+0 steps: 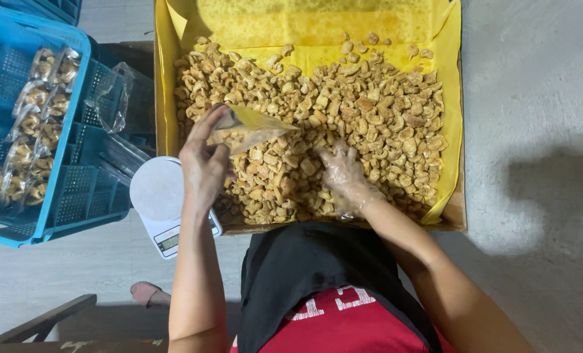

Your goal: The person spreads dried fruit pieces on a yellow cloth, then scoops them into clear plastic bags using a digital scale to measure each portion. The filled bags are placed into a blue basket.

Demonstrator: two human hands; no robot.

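A cardboard box lined with yellow paper (448,78) holds a deep heap of small golden-brown fried snack pieces (370,117). My left hand (203,160) holds a small clear plastic bag (249,127) open above the left part of the heap; the bag lies tilted with its mouth toward the right. My right hand (343,176), in a thin transparent glove, is pressed down into the snack pieces near the front middle of the box, its fingers among them.
A white round-topped kitchen scale (157,196) stands on the floor left of the box. A blue plastic crate (76,189) further left holds several filled clear bags (33,131). Loose empty bags (118,98) lie between them. A sandalled foot (147,292) shows below.
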